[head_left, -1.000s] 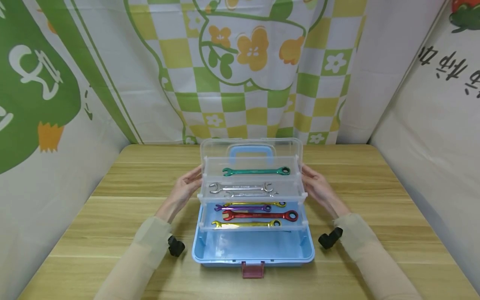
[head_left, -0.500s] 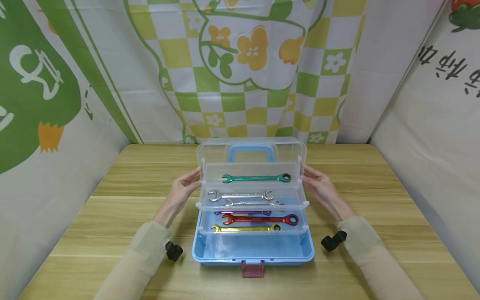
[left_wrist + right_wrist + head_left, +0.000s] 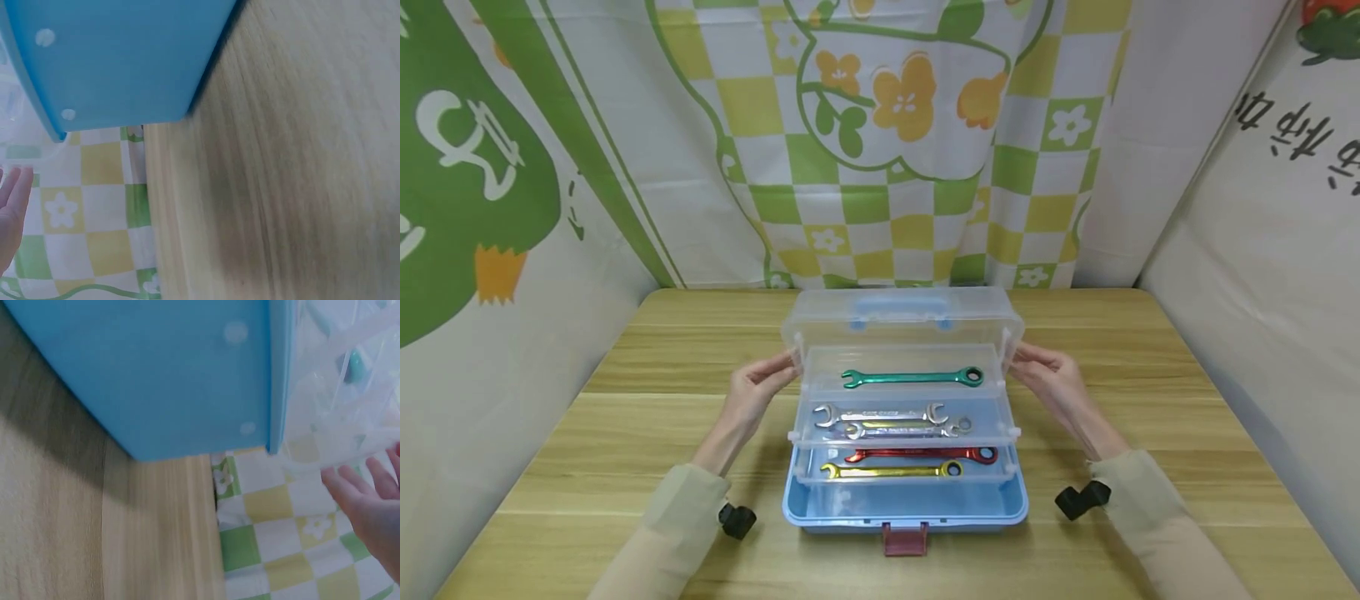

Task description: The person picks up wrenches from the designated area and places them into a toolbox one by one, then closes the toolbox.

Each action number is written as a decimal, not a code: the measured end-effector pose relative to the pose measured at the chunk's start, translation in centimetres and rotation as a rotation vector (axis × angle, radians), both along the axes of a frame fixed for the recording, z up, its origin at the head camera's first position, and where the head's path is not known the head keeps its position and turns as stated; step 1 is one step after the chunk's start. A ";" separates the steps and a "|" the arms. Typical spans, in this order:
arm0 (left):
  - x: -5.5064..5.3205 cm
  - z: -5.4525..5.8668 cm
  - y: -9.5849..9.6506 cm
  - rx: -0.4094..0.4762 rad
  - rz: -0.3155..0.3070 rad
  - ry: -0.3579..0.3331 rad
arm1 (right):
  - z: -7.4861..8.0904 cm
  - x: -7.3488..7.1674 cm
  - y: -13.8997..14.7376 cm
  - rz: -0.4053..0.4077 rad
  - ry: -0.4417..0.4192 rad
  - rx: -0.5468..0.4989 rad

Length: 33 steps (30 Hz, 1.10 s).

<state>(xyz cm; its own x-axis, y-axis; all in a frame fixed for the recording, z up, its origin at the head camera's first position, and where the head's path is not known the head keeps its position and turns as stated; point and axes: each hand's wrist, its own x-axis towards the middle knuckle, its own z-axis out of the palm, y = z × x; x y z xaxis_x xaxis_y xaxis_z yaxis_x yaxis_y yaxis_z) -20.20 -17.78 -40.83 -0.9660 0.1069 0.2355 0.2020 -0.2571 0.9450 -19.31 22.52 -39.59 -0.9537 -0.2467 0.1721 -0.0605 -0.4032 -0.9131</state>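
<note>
A blue toolbox (image 3: 906,502) stands half-open, its clear lid (image 3: 831,327) tilted up at the back and the clear tiered trays (image 3: 827,361) spread below it. The top tray carries a green ratchet wrench (image 3: 913,379); silver wrenches (image 3: 880,415) lie on the middle one. Lower down are a red ratchet wrench (image 3: 921,455) and a yellow ratchet wrench (image 3: 891,472). At the lid's left end, my left hand (image 3: 751,392) touches it with straight fingers (image 3: 22,187). My right hand (image 3: 1062,390) touches the right end, fingertips (image 3: 329,474) at the clear edge.
A red-brown clasp (image 3: 905,540) hangs from the toolbox's front. The wooden table (image 3: 625,417) reaches back to a checked curtain (image 3: 880,200), with white fabric walls (image 3: 1262,250) at the sides. A black wrist camera (image 3: 737,520) sits at each cuff.
The lid has tipped forward and down, its handle now seen foreshortened. The trays have sunk toward the front, covering the purple wrench. Both hands have moved slightly nearer and outward with it.
</note>
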 end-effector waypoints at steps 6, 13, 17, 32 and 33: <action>1.4 0.9 -0.2 0.093 -0.102 0.070 | 0.7 1.4 -0.2 0.013 0.127 0.000; 2.9 2.5 0.1 -0.025 -0.061 0.073 | 2.1 2.7 -0.8 -0.026 0.143 0.059; 3.7 3.3 0.5 -0.061 -0.025 0.047 | 3.2 3.6 -1.0 -0.049 0.115 0.128; 5.8 4.1 -0.3 -0.395 0.047 -0.066 | 5.4 6.4 -1.1 -0.099 -0.110 0.598; 6.0 4.3 -0.4 -0.428 0.048 -0.072 | 5.4 6.6 -1.0 -0.098 -0.105 0.618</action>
